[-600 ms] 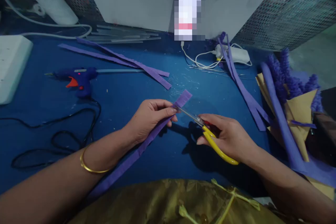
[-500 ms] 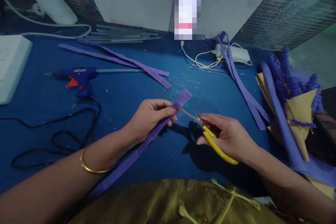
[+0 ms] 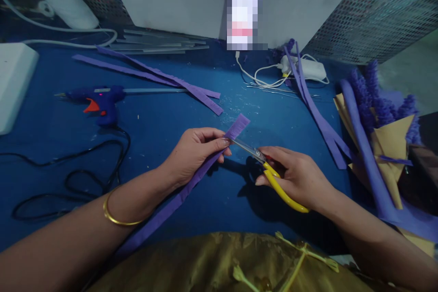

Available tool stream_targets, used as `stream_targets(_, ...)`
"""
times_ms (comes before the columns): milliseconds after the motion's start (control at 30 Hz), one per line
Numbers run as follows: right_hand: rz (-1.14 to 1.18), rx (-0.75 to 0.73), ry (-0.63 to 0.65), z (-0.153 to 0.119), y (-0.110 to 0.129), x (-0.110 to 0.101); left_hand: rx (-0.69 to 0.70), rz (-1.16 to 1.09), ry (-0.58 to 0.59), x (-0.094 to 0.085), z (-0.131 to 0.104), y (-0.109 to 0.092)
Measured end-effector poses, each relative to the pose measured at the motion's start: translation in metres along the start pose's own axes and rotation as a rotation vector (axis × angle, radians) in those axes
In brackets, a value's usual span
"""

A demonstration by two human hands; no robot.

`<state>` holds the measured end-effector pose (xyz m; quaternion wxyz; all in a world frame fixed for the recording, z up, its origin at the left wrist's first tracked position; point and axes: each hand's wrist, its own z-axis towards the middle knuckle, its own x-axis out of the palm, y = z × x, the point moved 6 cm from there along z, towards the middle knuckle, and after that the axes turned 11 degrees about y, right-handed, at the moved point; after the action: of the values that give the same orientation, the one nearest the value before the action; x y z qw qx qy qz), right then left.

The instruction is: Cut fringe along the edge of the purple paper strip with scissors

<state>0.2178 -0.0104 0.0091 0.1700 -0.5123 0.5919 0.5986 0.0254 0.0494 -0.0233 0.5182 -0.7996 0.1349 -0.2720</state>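
Note:
Between the thumb and fingers of my left hand is pinched a long purple paper strip. Its short free end slants up past the fingertips, and the rest trails down beside my wrist toward my lap. My right hand grips scissors by their yellow handles. The blades reach left to the strip's edge, right by my left fingertips. Whether the blade tips are parted there is too small to tell.
A blue glue gun with a black cord lies left. Purple strips cross behind it; more strips lie right. Clear glue sticks, a charging phone and a white power bank line the back. A purple flower bouquet rests at right.
Hardly anything differs. The camera view has shifted slightly. Both hands keep their hold on the strip and scissors, with the blades still at the strip's edge.

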Motion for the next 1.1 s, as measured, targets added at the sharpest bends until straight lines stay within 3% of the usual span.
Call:
stream_targets(567, 0.081, -0.034, 0.046, 0.0009, 0.0054, -0.0017, -0.036, 0.014, -0.016, -0.0010, -0.0006, 0.0003)
stream_targets(1100, 0.164, -0.005, 0.092, 0.0018, 0.0049, -0.0013, -0.048, -0.050, 0.060, 0.0018, 0.0010, -0.0003)
